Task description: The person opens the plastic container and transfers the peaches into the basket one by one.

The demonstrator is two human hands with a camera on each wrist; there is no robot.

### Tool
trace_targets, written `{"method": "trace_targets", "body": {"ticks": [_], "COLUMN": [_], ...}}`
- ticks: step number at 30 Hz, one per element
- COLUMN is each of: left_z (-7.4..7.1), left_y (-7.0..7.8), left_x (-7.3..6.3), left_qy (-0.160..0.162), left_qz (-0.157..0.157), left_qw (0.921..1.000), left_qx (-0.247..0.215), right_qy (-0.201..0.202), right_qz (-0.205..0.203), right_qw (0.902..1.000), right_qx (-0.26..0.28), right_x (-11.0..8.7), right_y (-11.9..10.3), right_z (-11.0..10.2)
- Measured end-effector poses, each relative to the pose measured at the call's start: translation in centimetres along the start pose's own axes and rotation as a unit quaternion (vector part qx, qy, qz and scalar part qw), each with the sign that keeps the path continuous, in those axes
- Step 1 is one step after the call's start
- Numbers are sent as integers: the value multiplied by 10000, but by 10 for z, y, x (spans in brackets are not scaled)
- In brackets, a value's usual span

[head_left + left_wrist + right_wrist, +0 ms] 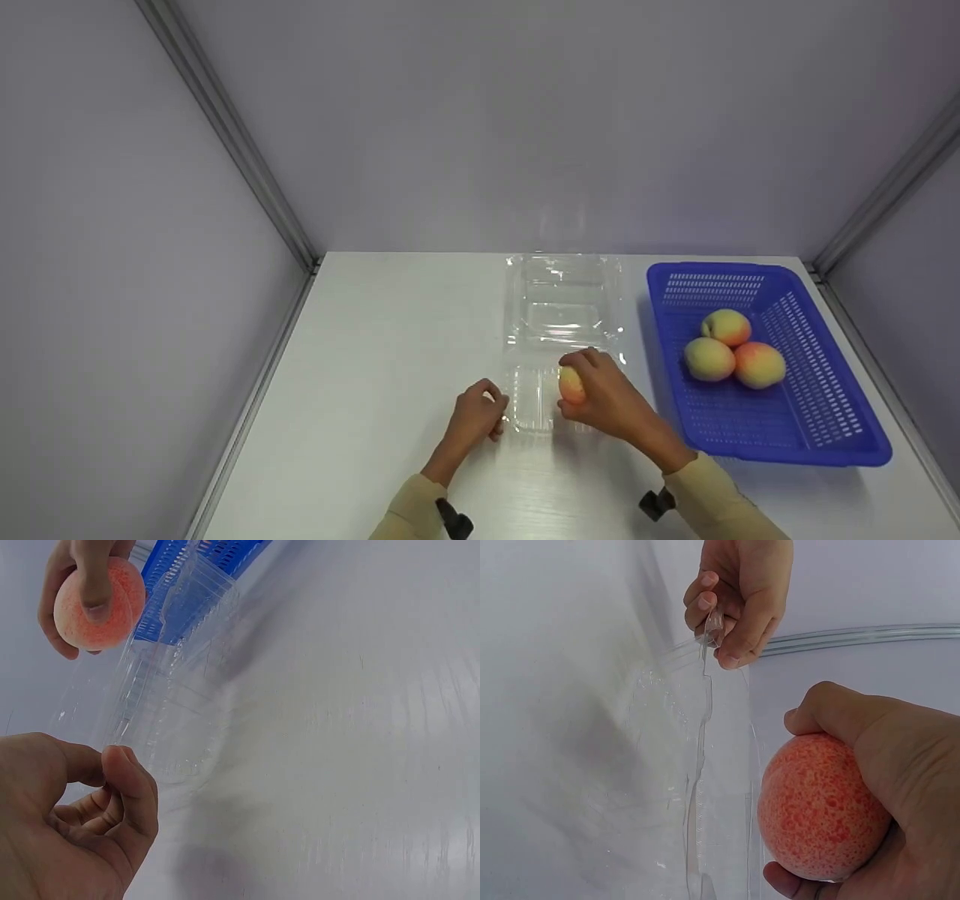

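A clear plastic clamshell box (534, 397) lies unfolded on the white table, its lid half (562, 300) toward the back wall. My left hand (478, 412) pinches the left rim of the near half between thumb and forefinger, as the right wrist view shows. In my right hand (606, 394) is a peach (821, 810), gripped between thumb and fingers above the right part of that near half. The peach's orange-red speckled side shows in both wrist views.
To the right stands a blue plastic basket (855, 427) with slotted walls, holding three yellow and red peaches (760, 365). Grey wall panels with metal corner rails (247, 165) enclose the table (375, 337) at the back and sides.
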State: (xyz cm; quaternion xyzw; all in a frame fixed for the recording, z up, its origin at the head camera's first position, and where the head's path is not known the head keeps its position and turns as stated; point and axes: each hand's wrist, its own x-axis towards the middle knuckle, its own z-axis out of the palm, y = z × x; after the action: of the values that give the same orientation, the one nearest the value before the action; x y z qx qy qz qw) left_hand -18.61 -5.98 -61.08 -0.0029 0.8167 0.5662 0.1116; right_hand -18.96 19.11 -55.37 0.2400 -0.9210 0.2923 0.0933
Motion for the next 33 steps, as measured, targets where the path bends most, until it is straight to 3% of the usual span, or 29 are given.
{"method": "trace_targets", "body": {"ticks": [11, 21, 33], "left_z": [0, -1, -1], "left_y": [0, 2, 3], "left_x": [0, 0, 0], "left_qy": [-9, 12, 23], "left_qz": [6, -110, -130], "left_qw": [10000, 9998, 9998], "left_qx": [15, 157, 160], "right_qy": [118, 542, 647], "right_qz": [-1, -307, -145], "right_qw": [9999, 9978, 9974], "right_qx": [-122, -222, -273], "right_x": [-3, -6, -11], "right_y": [5, 16, 29], "right_z": [-15, -28, -44]}}
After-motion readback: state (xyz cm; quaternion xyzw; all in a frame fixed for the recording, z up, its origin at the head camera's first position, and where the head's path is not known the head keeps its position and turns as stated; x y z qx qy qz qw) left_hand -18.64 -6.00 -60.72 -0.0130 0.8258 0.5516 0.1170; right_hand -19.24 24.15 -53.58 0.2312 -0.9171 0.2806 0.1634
